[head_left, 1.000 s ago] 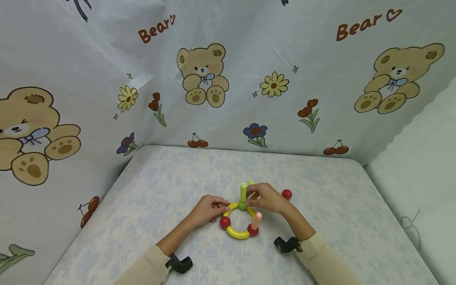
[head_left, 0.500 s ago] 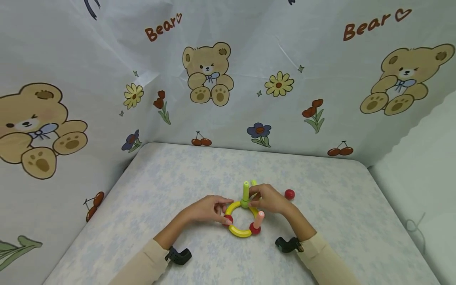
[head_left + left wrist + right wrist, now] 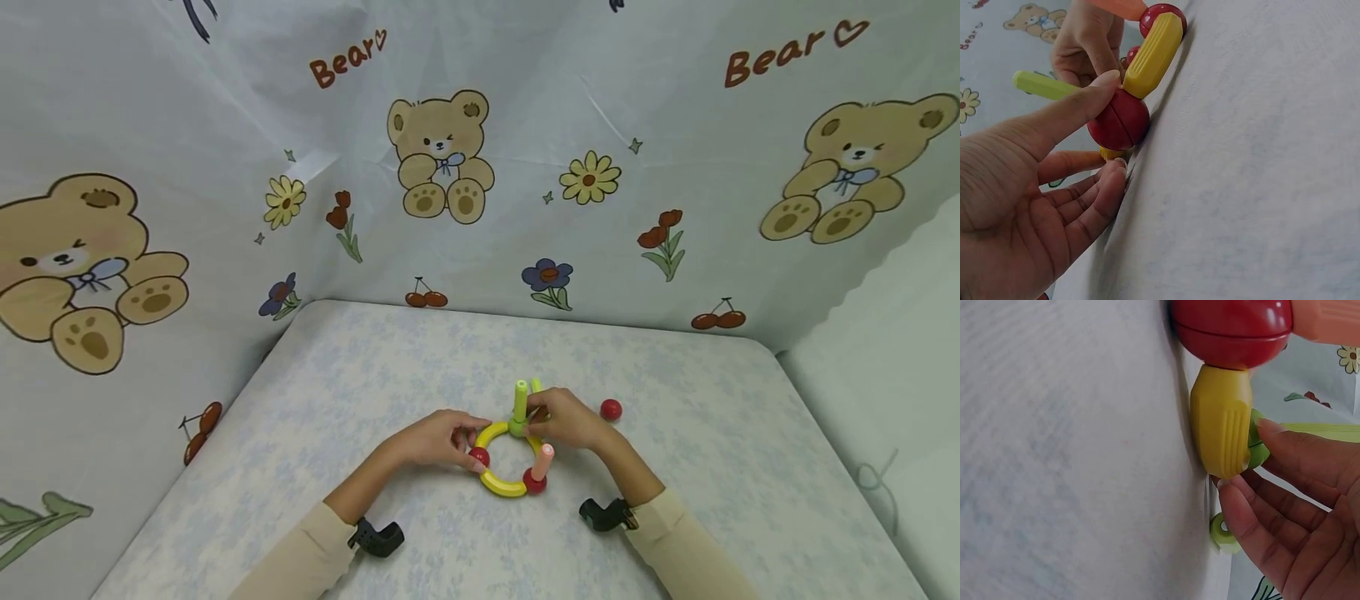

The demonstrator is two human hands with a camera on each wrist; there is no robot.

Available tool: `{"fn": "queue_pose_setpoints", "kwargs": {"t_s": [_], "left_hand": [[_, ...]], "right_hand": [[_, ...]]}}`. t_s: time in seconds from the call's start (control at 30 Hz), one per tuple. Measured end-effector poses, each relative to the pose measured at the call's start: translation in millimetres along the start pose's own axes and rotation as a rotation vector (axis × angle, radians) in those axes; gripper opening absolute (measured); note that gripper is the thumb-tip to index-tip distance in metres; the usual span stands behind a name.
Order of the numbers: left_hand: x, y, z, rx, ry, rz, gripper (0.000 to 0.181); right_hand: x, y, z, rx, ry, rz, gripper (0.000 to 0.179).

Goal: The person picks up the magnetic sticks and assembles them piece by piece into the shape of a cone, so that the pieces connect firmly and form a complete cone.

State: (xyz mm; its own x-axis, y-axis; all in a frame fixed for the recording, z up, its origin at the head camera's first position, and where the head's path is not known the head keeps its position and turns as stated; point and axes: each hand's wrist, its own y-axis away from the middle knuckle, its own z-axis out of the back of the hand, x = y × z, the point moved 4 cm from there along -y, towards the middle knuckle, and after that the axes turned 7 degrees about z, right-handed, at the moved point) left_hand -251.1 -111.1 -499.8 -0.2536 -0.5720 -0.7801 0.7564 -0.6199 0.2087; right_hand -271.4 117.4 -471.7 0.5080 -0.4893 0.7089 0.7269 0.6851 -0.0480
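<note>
A ring of yellow curved pieces (image 3: pixel 504 486) joined by balls rests on the table. My left hand (image 3: pixel 438 440) holds the ring's left red ball (image 3: pixel 1119 120), thumb on one side and fingers on the other. On the far side, my right hand (image 3: pixel 566 418) pinches the green ball (image 3: pixel 517 428), its thumb tip on that ball in the right wrist view and a fingertip by the end of a yellow piece (image 3: pixel 1222 422). A light green stick (image 3: pixel 521 402) stands up from the green ball. From the near right red ball (image 3: pixel 535 482) rises a pink stick (image 3: pixel 543 462).
A loose red ball (image 3: pixel 611 409) lies right of my right hand. Another light green piece (image 3: pixel 1225 532) is behind that hand, mostly hidden in the head view. A sheet printed with bears (image 3: pixel 446 158) hangs along the back of the table (image 3: pixel 390 350).
My left hand has shifted from the upper left yellow piece onto the left red ball, thumb now over it. My right hand stays at the green ball. The head view has shifted slightly.
</note>
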Motion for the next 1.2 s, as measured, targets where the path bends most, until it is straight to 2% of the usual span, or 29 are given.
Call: {"fn": "queue_pose_setpoints", "kwargs": {"t_s": [0.2, 0.53, 0.9, 1.2], "left_hand": [[0.5, -1.3, 5.1, 0.002, 0.007, 0.006, 0.067], [0.8, -1.0, 10.7, -0.005, -0.028, 0.03, 0.056], [8.0, -9.3, 11.0, -0.06, 0.047, 0.05, 0.025], [9.6, -20.6, 10.1, -0.112, 0.076, 0.051, 0.028]], "right_hand": [[-0.2, 2.3, 1.1, 0.0, 0.001, -0.021, 0.014], [1.8, 16.5, 1.1, -0.01, 0.023, -0.001, 0.013], [0.6, 33.3, 1.0, -0.062, 0.071, -0.013, 0.016], [2.2, 50.4, 2.2, -0.087, 0.085, -0.025, 0.014]]}}
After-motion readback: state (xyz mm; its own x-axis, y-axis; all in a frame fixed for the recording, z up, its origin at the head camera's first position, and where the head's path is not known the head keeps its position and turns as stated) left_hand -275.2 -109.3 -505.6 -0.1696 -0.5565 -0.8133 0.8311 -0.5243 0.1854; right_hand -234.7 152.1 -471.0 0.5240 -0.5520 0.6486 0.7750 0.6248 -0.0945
